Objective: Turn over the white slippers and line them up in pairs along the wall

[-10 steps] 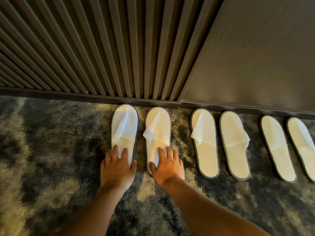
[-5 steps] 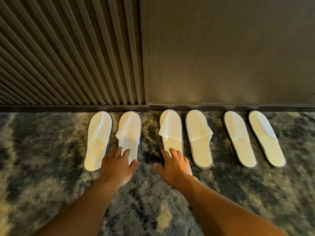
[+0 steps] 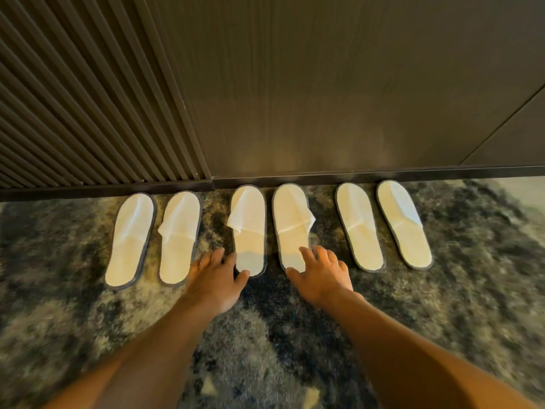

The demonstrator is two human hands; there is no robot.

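Open carpet (image 3: 73,335) before the slippers (image 3: 247,228); the wall (image 3: 324,98) seemingly blocks beyond their toes.

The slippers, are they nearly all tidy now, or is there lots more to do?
Nearly done. All six white slippers sit right side up, toes to the wall, in three pairs: left pair, middle pair, right pair. In hand: the left hand and right hand rest at the middle pair's heels, fingers spread, seemingly nudging them straight. Left: the outer pairs splay slightly; maybe a small straightening.
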